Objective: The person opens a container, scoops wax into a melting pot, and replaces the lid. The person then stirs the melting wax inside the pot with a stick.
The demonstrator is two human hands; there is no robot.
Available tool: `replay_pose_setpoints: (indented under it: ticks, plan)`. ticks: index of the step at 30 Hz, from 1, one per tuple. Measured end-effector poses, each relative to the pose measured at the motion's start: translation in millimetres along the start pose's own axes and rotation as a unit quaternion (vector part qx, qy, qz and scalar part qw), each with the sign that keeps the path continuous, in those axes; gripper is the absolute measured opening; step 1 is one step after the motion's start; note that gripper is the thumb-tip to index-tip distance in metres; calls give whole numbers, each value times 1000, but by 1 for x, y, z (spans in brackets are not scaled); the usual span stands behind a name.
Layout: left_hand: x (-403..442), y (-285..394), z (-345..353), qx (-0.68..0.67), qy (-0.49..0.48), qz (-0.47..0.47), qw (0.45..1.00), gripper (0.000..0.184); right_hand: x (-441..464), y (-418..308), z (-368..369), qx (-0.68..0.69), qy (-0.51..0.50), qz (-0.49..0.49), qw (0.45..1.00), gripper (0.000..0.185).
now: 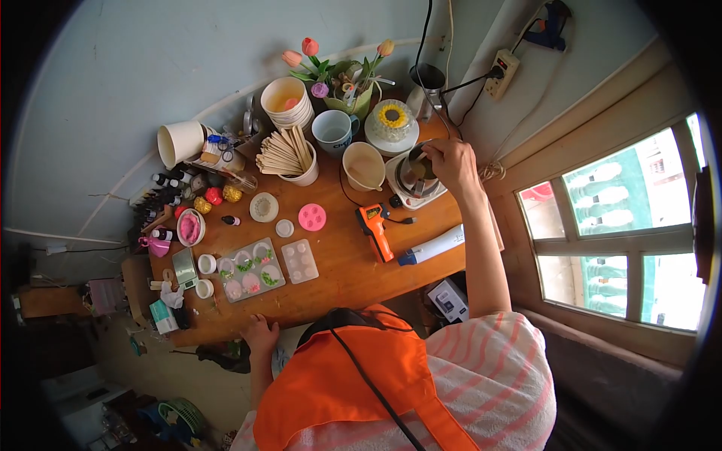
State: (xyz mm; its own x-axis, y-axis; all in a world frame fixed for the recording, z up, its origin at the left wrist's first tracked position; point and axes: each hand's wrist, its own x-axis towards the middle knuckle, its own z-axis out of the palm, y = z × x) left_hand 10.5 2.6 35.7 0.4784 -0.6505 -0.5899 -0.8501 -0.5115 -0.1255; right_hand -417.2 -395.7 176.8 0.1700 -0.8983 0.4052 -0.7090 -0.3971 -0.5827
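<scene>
My right hand [451,164] is closed over a metal pot [414,174], which stands on a small white hot plate [432,197]. What its fingers grip is too hidden to make out. My left hand [260,335] rests at the table's front edge with fingers apart, holding nothing. Beyond it lies a mold tray [247,289] whose round cavities hold green and pink bits. Beside that is a smaller pale mold [300,260]. An orange infrared thermometer [375,231] and a white-and-blue tube-shaped item [432,246] lie left of my right forearm.
Along the back are a paper cup of wooden sticks [289,158], a blue mug [334,131], a cream pitcher [363,167] and artificial tulips [331,71]. Small dark bottles [162,197] crowd the left. A pink flower mold [312,217] sits mid-table. Cables hang from a power strip [502,74].
</scene>
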Motion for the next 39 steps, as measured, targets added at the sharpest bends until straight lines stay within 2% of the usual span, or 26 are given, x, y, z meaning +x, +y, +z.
replay_pose_setpoints:
  ticks: [3,7,12,22,30,34,39]
  plan:
    - [-1,2,-3,-2,-10,-4,1000,72,-2,3,-5,-50,24,-20,998,9]
    - [1,0,0,9,7,4,1000,72,-7,9,-16,-93,12,0,996,8]
    - [2,1,0,14,-2,-1,1000,73,-8,17,-23,-67,72,-7,995,9]
    - [4,-2,5,15,-4,-3,1000,72,-3,35,-6,-71,36,27,996,14]
    - [8,-7,15,25,21,8,999,73,4,39,-1,44,8,134,990,15]
    - [4,-2,8,11,10,-5,1000,72,7,49,6,27,20,138,990,16]
    - [5,-2,7,8,-2,-7,1000,73,8,45,5,24,25,98,995,14]
